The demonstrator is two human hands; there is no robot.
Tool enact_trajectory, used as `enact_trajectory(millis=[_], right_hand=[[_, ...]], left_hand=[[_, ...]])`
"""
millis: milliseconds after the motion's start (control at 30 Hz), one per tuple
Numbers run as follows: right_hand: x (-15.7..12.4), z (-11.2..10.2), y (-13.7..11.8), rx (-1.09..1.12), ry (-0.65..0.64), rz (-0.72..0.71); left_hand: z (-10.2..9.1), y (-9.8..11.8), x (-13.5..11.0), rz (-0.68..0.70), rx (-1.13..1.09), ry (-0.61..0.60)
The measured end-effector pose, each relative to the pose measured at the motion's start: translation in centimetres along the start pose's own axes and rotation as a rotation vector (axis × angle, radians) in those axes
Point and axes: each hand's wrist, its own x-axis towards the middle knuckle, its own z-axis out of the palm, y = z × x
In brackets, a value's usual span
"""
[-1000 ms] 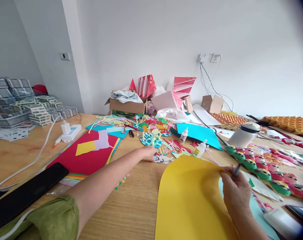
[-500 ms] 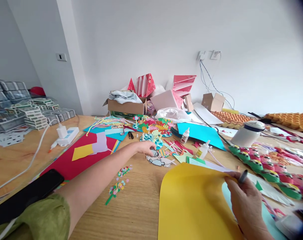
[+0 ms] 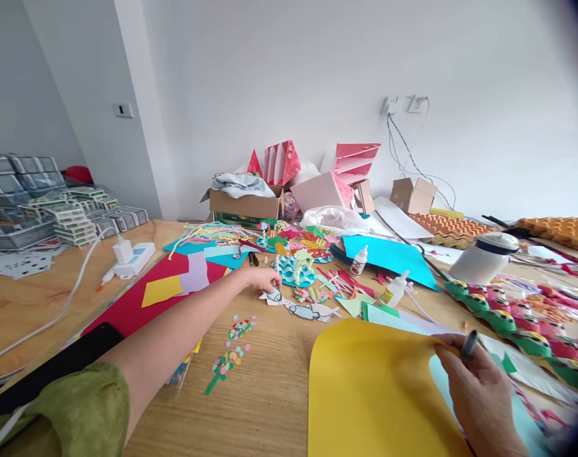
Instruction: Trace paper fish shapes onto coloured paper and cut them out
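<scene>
My left hand (image 3: 262, 278) reaches far across the wooden table (image 3: 265, 393), its fingers pinched on a small white paper fish cutout (image 3: 273, 296). More white fish cutouts (image 3: 312, 311) lie just right of it. My right hand (image 3: 474, 384) is closed around a dark pen (image 3: 469, 343) and also grips the right edge of a large yellow paper sheet (image 3: 375, 393) lying in front of me. A blue paper disc with a small paper figure (image 3: 297, 270) stands just beyond my left hand.
Red and coloured sheets (image 3: 174, 285) and a black phone (image 3: 55, 365) lie left. Two glue bottles (image 3: 394, 289), a teal sheet (image 3: 389, 254), a white jar (image 3: 484, 257) and green-pink paper figures (image 3: 512, 317) fill the right. Boxes (image 3: 244, 203) line the wall; a charger (image 3: 127, 257) sits left.
My left hand has drawn back toward me and leftward, pulling a white fish cutout away from the others. My right hand stays on the yellow sheet with the pen.
</scene>
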Motion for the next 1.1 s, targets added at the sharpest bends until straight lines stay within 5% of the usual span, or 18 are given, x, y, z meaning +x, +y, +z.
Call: enact_trajectory(millis=[233,567,967,1100], right_hand=[[0.1,0.1,0.4,0.097,-0.056,0.092],[-0.2,0.0,-0.2,0.114,-0.049,0.078],[-0.1,0.1,-0.4,0.1,-0.06,0.083],[0.1,0.1,0.5,0.08,-0.071,0.081]], left_hand=[[-0.6,-0.6,-0.5,-0.01,0.102,0.105],[2.5,5.8,0.2,0.075,0.226,0.217],[2.2,6.0,1.1,0.08,0.313,0.045],[2.3,6.1,0.6,0.085,0.322,0.073]])
